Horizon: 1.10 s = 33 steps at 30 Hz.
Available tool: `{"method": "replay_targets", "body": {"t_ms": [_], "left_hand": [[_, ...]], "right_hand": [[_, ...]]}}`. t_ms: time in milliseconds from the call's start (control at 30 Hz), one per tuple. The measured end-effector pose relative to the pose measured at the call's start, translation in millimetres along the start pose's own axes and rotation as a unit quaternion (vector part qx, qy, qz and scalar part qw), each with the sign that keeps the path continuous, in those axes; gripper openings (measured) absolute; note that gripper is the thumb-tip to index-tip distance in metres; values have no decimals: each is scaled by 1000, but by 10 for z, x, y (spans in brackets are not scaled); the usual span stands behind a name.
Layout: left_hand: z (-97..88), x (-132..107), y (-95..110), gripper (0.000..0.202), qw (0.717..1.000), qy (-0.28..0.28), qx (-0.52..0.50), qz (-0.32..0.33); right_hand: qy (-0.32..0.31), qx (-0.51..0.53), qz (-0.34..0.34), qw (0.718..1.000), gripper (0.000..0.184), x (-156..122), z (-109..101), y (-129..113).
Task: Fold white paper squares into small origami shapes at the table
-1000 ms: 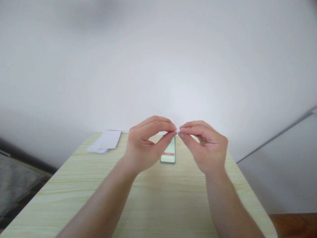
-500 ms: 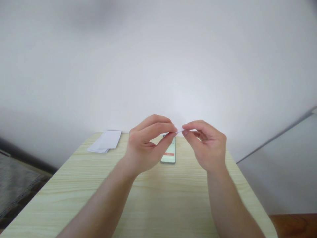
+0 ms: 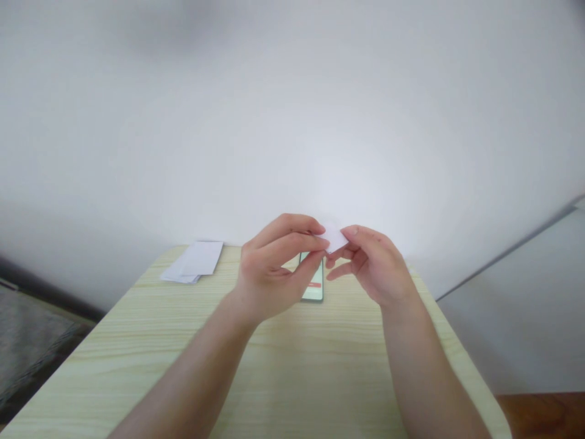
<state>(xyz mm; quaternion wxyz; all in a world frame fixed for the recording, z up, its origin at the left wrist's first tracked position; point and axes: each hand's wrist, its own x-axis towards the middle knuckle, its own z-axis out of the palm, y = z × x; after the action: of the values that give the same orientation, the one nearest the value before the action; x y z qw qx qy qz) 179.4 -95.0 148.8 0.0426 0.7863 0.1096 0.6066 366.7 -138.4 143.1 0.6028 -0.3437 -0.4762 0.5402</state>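
Observation:
A small white piece of paper [image 3: 335, 238], apparently folded, is held up above the far part of the table between both hands. My left hand [image 3: 278, 268] pinches its left side between thumb and fingers. On its right side, my right hand [image 3: 375, 262] grips the edge with the thumb on top and fingers beneath. The other right fingers spread loosely below. Behind and under the hands lies a phone [image 3: 312, 292] with its screen lit, partly hidden by the left hand.
A loose stack of white paper sheets [image 3: 201, 258] lies at the far left of the light wooden table [image 3: 315, 372]. A white wall [image 3: 292, 122] rises directly behind the table. At the right stands a pale panel [image 3: 525, 311].
The paper has turned from nearly edge-on to showing its flat face. My right hand has rolled over, its thumb now on top and its lower fingers opened out. My left hand has barely moved.

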Motion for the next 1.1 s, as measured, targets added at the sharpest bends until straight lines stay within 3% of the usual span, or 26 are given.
{"method": "replay_targets", "body": {"t_ms": [100,233,333,433,500,567,633,833,1100], "left_hand": [[3,-7,-16,20,1000,3,3,4],[5,-39,10,22,999,5,-20,-29],[19,-62,41,23,986,19,-110,-122],[32,-59,23,29,944,29,-194,-265],[30,-45,-19,27,915,-11,-214,-342],[20,-29,-60,33,894,-71,-228,-379],[9,-17,-80,38,888,-95,-239,-380],[5,1,-27,32,915,-57,-206,-341],[46,6,34,27,931,-38,-184,-313]], "right_hand": [[-48,-17,16,999,35,-9,10,1],[-26,-63,-28,997,33,-38,44,19],[0,-114,-76,991,32,-74,61,26],[8,-179,-112,977,33,-118,73,10],[5,-220,-131,967,33,-140,80,-4],[-1,-253,-141,957,34,-150,84,-8],[2,-262,-139,955,34,-147,82,2],[-11,-213,-79,974,28,-101,84,48],[-14,-167,-71,983,21,-82,131,27]]}}
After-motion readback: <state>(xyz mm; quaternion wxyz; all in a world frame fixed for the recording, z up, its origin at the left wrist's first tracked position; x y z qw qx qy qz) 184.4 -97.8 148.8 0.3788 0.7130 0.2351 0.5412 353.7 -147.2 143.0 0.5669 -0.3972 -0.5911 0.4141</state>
